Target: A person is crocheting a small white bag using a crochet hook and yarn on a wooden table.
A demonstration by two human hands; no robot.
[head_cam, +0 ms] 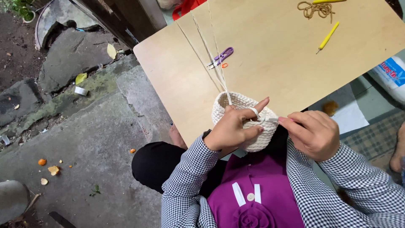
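Head view: a cream crocheted basket is held at the near edge of the wooden surface, partly over the person's lap. Left hand wraps the basket's near wall, fingers closed on it; the index finger is raised with a loop of cord over it. Right hand is pinched shut on a hook — only its metal tip shows — which meets the basket's rim beside the left index finger.

Progress, as judged: the basket already has a base, presumably, and a wall several rounds high, so the body is well along. The rim is where the hook stands, so that round looks open and not finished; how many rounds remain cannot be told. The cord runs taut in a few strands from the rim across the surface to its far edge — uncut, supply still attached.

Unused on the surface: purple snips just beside the strands, a yellow hook and a tan cord tangle well apart, far side.
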